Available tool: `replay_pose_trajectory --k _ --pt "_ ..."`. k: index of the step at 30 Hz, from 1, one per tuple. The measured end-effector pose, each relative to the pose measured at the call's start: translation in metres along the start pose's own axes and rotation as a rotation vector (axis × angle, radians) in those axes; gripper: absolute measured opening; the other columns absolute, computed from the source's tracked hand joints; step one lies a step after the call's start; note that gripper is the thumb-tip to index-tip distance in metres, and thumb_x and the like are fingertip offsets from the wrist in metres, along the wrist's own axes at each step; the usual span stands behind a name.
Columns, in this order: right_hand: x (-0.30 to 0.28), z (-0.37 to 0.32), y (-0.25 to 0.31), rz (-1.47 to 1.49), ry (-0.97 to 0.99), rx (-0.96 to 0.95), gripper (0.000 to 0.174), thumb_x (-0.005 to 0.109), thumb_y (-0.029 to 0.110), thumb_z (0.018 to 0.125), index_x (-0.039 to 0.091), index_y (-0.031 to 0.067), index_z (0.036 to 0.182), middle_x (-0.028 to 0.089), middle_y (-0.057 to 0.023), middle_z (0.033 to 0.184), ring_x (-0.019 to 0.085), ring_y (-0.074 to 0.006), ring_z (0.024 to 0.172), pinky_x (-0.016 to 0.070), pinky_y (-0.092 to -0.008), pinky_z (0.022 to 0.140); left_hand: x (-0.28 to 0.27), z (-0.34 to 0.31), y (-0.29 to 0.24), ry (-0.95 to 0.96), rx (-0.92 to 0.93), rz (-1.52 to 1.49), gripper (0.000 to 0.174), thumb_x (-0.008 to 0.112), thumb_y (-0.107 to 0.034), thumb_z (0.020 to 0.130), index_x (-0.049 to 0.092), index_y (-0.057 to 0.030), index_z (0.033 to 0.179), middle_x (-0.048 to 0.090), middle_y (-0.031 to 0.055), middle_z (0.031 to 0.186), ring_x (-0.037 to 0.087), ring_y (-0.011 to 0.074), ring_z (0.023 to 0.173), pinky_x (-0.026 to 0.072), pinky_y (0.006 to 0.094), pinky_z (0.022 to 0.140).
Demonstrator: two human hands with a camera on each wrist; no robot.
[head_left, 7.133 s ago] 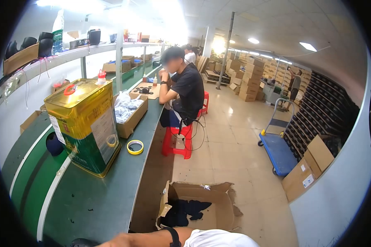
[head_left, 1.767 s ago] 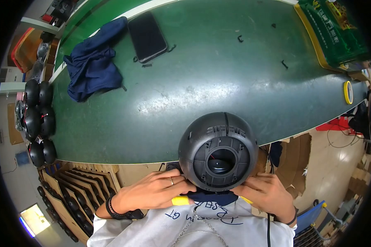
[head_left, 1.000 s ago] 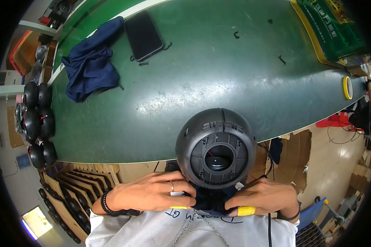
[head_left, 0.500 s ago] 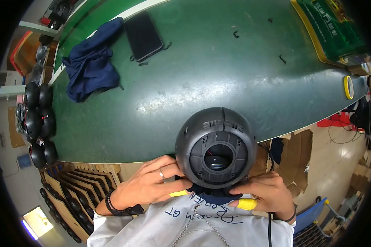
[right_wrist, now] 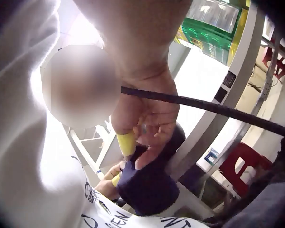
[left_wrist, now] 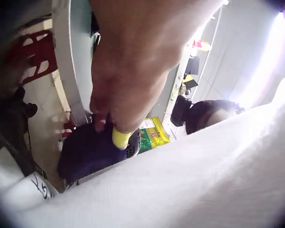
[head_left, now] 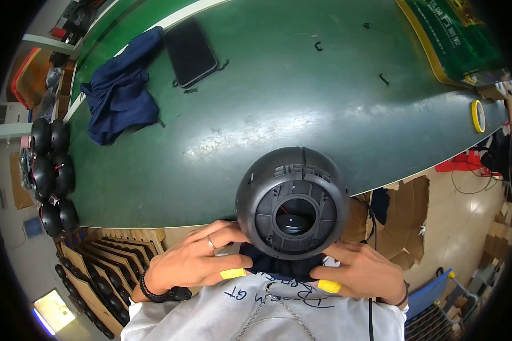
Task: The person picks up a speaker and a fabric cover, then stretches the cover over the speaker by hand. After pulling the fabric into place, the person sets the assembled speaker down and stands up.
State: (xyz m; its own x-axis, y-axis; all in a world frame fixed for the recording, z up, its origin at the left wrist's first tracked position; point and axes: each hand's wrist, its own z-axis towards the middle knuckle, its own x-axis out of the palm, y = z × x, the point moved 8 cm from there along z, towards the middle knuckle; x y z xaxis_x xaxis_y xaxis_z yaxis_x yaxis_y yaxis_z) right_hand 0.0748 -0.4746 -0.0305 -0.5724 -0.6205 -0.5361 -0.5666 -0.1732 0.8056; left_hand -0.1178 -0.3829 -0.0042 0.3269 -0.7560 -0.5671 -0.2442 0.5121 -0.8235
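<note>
A round black plastic housing (head_left: 293, 170) stands at the bench's near edge in the head view, its ringed opening facing up toward me. Dark navy cloth (head_left: 281, 267) bunches along its near side; the cloth (right_wrist: 147, 187) also shows in the right wrist view. My left hand (head_left: 202, 256) pinches the cloth at the left, yellow tape round its thumb. At the right my right hand (head_left: 361, 270), its thumb taped too, pinches the cloth between thumb and fingers. The housing's underside is hidden in the head view.
On the green bench (head_left: 222, 187) lie a navy cloth (head_left: 122, 91), a black phone (head_left: 190, 54), small black scraps and a yellow tape roll (head_left: 478, 116). A green-and-yellow tin (head_left: 449, 40) stands far right. Black domes (head_left: 42, 176) line the left; a cardboard box (head_left: 407, 221) lies below right.
Since the frames about a second back, both hands have shifted their grip along the cloth. The left fingers have spread a little. The housing sits slightly further left in the view, as do the bench items.
</note>
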Motion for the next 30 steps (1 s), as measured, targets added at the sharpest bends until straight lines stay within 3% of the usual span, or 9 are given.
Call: replay_pose_trajectory --k 5,11,16,18,20,22,24,25,30 --pt "-0.007 0.005 0.007 -0.028 -0.072 -0.089 0.022 0.077 0.021 0.088 0.068 0.0117 0.106 0.062 -0.0083 0.122 0.066 -0.0265 0.088 0.0550 -0.0372 0.077 0.004 -0.007 0.006 0.012 -0.012 -0.011 0.023 0.082 -0.015 0.074 0.081 -0.0139 0.097 0.058 0.0077 0.118 0.058 0.0285 0.102 0.0501 0.0363 0.083" --pt "-0.007 -0.002 -0.003 0.106 -0.225 -0.142 0.027 0.084 0.020 0.079 0.076 0.0124 0.103 0.062 -0.0057 0.119 0.059 -0.0235 0.096 0.0509 -0.0347 0.076 -0.007 -0.021 0.017 -0.204 -0.013 0.159 0.021 0.083 -0.012 0.076 0.081 -0.0166 0.096 0.053 0.0099 0.132 0.051 0.0288 0.119 0.0480 0.0332 0.079" --pt "-0.034 -0.019 0.000 -0.058 -0.795 -0.172 0.036 0.093 0.020 0.066 0.083 0.0169 0.100 0.062 -0.0090 0.123 0.056 -0.0272 0.103 0.0514 -0.0374 0.081 -0.007 -0.022 0.031 -0.420 0.031 0.054 0.024 0.089 -0.009 0.071 0.083 -0.0152 0.093 0.044 0.0199 0.148 0.048 0.0398 0.135 0.0531 0.0391 0.093" --pt "-0.037 -0.017 -0.009 0.016 -0.912 -0.157 0.031 0.094 0.023 0.066 0.083 0.0179 0.095 0.059 -0.0186 0.134 0.053 -0.0406 0.126 0.0491 -0.0452 0.102 -0.008 -0.017 0.038 -0.536 0.000 -0.086 0.019 0.089 -0.011 0.072 0.084 -0.0142 0.091 0.035 0.0242 0.159 0.039 0.0473 0.147 0.0509 0.0451 0.107" --pt "-0.041 -0.009 -0.020 0.112 -0.838 -0.248 0.025 0.090 0.021 0.072 0.080 0.0104 0.093 0.039 -0.0319 0.159 0.035 -0.0518 0.148 0.0329 -0.0560 0.119 -0.004 -0.020 0.048 -0.534 -0.064 -0.175 0.006 0.086 -0.012 0.078 0.082 -0.0081 0.081 0.036 0.0314 0.160 0.043 0.0480 0.145 0.0435 0.0524 0.115" --pt "-0.045 0.001 -0.016 0.228 -0.766 -0.377 0.021 0.084 0.013 0.077 0.069 0.0010 0.086 0.031 -0.0340 0.162 0.024 -0.0508 0.154 0.0254 -0.0561 0.124 0.001 -0.028 0.060 -0.702 -0.080 -0.241 0.020 0.080 -0.010 0.085 0.071 -0.0030 0.069 0.035 0.0368 0.158 0.046 0.0513 0.141 0.0413 0.0556 0.115" --pt "-0.045 0.001 -0.014 0.279 -0.756 -0.422 0.022 0.081 0.009 0.081 0.061 0.0011 0.081 0.021 -0.0307 0.167 0.018 -0.0501 0.155 0.0292 -0.0541 0.123 0.006 -0.033 0.066 -0.662 -0.039 -0.140 0.040 0.073 -0.044 0.096 0.058 -0.0093 0.082 0.031 0.0390 0.159 0.039 0.0519 0.146 0.0370 0.0586 0.115" --pt "-0.042 -0.001 -0.016 0.304 -0.763 -0.444 0.022 0.080 0.008 0.082 0.059 0.0016 0.081 0.020 -0.0305 0.167 0.017 -0.0501 0.155 0.0321 -0.0540 0.122 0.007 -0.041 0.072 -0.676 -0.051 -0.101 0.044 0.072 -0.048 0.096 0.055 -0.0093 0.083 0.031 0.0386 0.160 0.038 0.0515 0.146 0.0367 0.0571 0.115" --pt "-0.032 -0.014 -0.021 0.300 -0.817 -0.428 0.022 0.080 0.007 0.083 0.059 0.0013 0.080 0.025 -0.0280 0.167 0.025 -0.0473 0.154 0.0397 -0.0516 0.119 0.020 -0.053 0.086 -0.652 0.053 -0.196 0.036 0.071 -0.040 0.097 0.055 -0.0080 0.092 0.035 0.0373 0.157 0.044 0.0510 0.142 0.0399 0.0574 0.114"
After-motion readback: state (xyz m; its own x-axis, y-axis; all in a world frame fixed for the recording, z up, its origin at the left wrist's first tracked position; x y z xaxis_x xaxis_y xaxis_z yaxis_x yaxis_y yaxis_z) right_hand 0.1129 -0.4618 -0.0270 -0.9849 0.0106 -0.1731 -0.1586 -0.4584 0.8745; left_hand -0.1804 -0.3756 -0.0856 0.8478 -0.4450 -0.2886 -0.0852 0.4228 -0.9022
